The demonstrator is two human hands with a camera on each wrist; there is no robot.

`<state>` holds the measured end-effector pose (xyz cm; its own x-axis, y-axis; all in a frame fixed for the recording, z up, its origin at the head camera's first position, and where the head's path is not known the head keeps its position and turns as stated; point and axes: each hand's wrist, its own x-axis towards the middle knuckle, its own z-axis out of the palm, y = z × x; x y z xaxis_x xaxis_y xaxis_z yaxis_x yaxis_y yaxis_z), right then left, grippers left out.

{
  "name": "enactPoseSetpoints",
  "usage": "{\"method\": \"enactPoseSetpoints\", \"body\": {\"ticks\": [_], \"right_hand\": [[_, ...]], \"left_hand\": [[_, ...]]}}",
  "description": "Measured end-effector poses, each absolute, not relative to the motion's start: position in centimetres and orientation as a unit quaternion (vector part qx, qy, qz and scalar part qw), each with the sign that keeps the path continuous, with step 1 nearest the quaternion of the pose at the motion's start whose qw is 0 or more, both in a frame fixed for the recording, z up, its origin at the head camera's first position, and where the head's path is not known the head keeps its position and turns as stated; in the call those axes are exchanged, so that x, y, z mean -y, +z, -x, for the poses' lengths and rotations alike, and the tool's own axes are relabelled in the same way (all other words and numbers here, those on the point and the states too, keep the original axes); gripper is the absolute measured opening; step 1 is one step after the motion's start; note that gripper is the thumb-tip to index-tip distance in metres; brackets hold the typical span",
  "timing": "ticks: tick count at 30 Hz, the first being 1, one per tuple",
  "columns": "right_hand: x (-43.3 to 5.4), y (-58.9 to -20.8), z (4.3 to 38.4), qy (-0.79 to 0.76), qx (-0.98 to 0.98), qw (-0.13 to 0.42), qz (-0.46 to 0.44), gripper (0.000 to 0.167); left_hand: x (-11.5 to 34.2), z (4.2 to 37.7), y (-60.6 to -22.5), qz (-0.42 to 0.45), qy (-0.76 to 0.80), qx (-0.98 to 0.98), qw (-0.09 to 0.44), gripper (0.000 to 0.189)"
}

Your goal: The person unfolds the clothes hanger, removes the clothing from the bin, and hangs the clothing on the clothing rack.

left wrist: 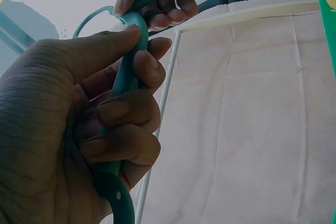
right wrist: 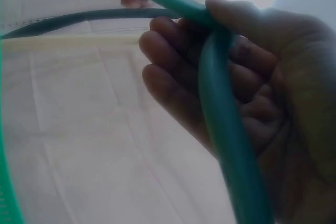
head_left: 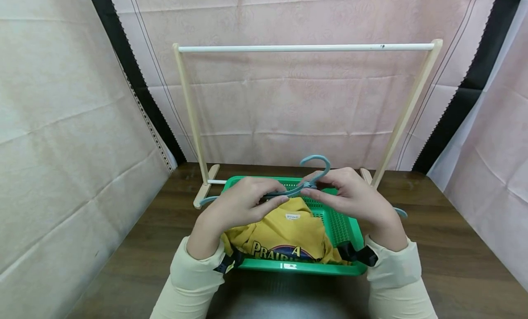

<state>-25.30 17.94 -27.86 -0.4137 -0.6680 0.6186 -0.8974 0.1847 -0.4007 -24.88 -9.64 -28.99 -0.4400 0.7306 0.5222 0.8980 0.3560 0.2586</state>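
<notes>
Over the green basket, you hold up a blue hanger with both hands. Your left hand has its fingers curled round one arm of it. Your right hand pinches it near the hook, thumb on top, with the other fingers loose behind.

It looks early on. The hanger is up, but the yellow shirt lies bunched in the basket, not on the hanger. Neither one is on the white bar of the rack at the back, so most of the work seems left.

The hanger looks like smooth plastic, with round arms and a curly hook. The shirt looks soft and crumply, with big letters and a little white tag. The basket has tiny holes all over its sides, and the brown table has stripes like wood.
</notes>
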Motion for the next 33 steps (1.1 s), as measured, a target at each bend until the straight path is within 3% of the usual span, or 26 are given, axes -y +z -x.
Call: {"method": "enactPoseSetpoints", "body": {"ticks": [11,17,26,33], "right_hand": [[-18.7,-28.0,25.6,0.342,0.788,0.168,-0.484,0.025],[-21.0,-27.9,25.9,0.362,0.793,0.162,-0.463,0.028],[-25.0,-28.6,26.2,0.37,0.845,0.206,-0.327,0.02],[-26.0,-28.6,26.3,0.355,0.859,0.226,-0.291,0.015]], "left_hand": [[9.9,24.9,-28.9,0.472,-0.233,0.836,0.156,0.019],[11.4,25.5,-29.0,0.436,-0.257,0.854,0.121,0.025],[13.1,29.1,-29.4,0.306,-0.186,0.932,-0.055,0.047],[12.3,33.0,-31.1,0.251,-0.065,0.949,-0.177,0.059]]}}
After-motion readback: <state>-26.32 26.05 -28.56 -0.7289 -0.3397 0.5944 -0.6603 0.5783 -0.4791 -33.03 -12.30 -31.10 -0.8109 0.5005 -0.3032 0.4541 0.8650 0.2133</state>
